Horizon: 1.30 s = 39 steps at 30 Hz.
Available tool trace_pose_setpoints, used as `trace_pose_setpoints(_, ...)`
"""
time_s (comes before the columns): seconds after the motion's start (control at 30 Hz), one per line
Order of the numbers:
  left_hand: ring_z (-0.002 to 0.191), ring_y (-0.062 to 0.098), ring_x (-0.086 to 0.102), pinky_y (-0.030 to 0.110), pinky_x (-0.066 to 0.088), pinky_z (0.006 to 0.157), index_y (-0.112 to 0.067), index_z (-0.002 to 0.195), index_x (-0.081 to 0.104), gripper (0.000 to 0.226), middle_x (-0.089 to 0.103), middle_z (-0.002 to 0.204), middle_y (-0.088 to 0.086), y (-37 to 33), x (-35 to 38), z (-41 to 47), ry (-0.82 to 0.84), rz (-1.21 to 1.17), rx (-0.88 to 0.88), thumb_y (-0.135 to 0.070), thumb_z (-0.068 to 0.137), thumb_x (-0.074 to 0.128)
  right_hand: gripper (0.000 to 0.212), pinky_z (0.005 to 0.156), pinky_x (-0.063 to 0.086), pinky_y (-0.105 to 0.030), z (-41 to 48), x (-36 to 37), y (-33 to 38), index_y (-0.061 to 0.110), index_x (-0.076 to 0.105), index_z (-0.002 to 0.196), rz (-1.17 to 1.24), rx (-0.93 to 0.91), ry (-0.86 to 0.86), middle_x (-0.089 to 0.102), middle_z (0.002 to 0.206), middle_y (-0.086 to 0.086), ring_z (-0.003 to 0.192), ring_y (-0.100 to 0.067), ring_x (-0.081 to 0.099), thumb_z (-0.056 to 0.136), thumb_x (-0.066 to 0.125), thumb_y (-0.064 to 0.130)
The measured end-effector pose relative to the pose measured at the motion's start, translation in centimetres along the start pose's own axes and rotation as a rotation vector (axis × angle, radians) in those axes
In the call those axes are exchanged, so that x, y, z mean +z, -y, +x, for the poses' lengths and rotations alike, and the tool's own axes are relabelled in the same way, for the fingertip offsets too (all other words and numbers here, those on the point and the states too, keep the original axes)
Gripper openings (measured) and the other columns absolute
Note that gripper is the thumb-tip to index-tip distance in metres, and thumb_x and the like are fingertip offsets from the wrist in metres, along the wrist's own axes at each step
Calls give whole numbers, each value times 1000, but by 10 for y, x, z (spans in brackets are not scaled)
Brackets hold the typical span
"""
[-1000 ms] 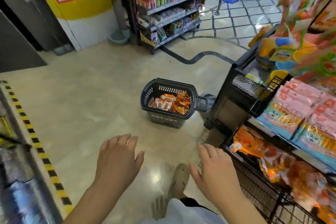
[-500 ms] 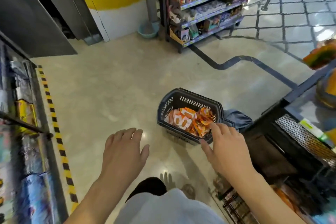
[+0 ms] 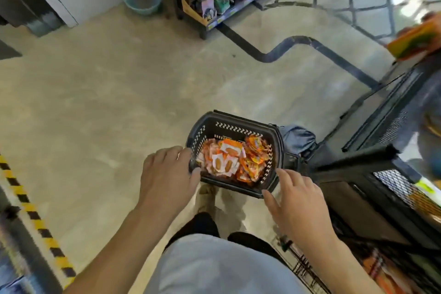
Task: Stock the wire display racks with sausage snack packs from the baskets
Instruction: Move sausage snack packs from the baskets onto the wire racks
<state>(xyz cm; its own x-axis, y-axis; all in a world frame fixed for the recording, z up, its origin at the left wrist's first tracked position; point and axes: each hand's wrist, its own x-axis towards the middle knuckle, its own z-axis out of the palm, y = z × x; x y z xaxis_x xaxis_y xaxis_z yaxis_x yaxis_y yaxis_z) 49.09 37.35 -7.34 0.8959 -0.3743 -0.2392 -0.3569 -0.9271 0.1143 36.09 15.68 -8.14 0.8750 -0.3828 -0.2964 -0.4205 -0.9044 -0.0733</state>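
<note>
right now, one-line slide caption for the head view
Left hand and right hand at the rim of a floor basket of sausage packs.
</note>
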Motion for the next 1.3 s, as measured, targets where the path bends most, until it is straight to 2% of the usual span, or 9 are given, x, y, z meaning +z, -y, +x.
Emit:
trace_pose_setpoints(0.2,121,21,59,41,45,103,-24,131,62,44,65,131,-3,-5,32,88,139,18,127,-48,95,60,64,108,48,-45,73,27,18,19,55,146,58,92,121,62,142,-5,129,-27,59,95,57,58)
trace_pose_setpoints(0.37,142,16,40,37,31,117,-27,152,41,59,45,155,-8,-14,103,146,235,11,158,-55,100,46,73,123,28,-40,147,82,2,28,24,161,95,134,236,31,166,2,151,-21,31,100,41,64)
trace_pose_setpoints(0.5,139,18,42,38,34,114,-29,150,42,63,47,152,-8,-21,185,191,306,-11,112,-60,96,51,75,123,34,-43,207,150,-17,24,27,160,82,149,255,35,164,-2,149,-24,35,99,42,65)
trace_pose_setpoints(0.7,141,20,39,41,36,115,-28,153,34,74,43,155,-5,-31,320,254,382,-12,58,-70,93,47,80,118,38,-48,281,268,-48,18,31,159,61,91,246,39,161,-10,145,-30,39,96,43,65)
trace_pose_setpoints(0.87,146,24,32,47,32,119,-25,157,27,91,35,160,-1,-27,410,296,442,-89,65,-71,86,60,86,120,31,-49,327,353,-71,18,24,161,66,96,232,30,165,-13,150,-34,29,93,45,67)
trace_pose_setpoints(0.97,151,23,22,47,26,122,-27,160,17,104,26,164,-2,-25,452,323,468,-148,83,-69,80,70,88,124,26,-50,350,396,-83,18,22,161,100,117,209,25,167,-14,152,-36,22,94,56,63)
trace_pose_setpoints(1.1,156,22,13,47,19,124,-28,163,8,119,16,169,-3,-27,493,352,550,-222,97,-66,74,78,90,122,28,-54,376,436,-95,21,20,161,120,155,203,20,168,-12,153,-38,20,92,62,61)
trace_pose_setpoints(1.3,151,27,23,53,33,117,-34,160,9,127,17,162,-3,-29,523,362,600,-209,78,-65,64,86,101,117,34,-58,395,464,-114,26,20,161,124,219,219,27,163,-15,144,-42,33,83,71,66)
